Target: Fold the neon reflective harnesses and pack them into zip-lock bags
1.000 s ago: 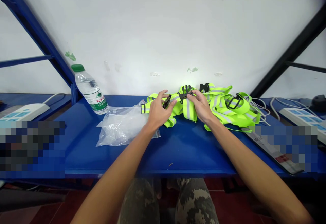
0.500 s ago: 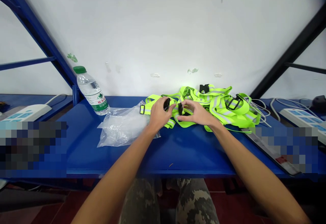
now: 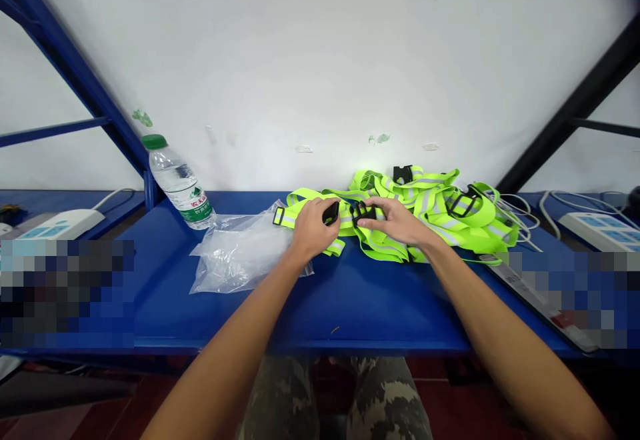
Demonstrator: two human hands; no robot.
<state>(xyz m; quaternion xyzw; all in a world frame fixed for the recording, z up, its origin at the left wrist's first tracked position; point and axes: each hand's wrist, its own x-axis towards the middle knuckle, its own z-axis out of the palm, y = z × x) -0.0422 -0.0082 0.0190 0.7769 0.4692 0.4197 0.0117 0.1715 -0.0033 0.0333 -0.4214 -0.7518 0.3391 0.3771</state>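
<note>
Two hands are close together without touching, just in front of a heap of neon yellow reflective straps [image 3: 440,212] on a blue tabletop [image 3: 350,307]. The left hand [image 3: 311,228] is closed on one black buckle half [image 3: 331,213], and the right hand [image 3: 395,221] pinches a second black buckle half [image 3: 363,212], with a narrow gap between the two pieces. One strap [image 3: 305,200] runs sideways out of the heap, its long axis crossing the tabletop under the left hand and ending in a small black slider [image 3: 279,216]. The left hand is nearer that end; the right hand is nearer the heap. Two more black buckles [image 3: 403,173] [image 3: 463,203] sit in the heap. Left of the heap lie one clear plastic bag [image 3: 240,258] and one green-capped water bottle [image 3: 180,183]. Two power strips [image 3: 60,223] [image 3: 600,231] lie farther out, one on each side of the heap.
</note>
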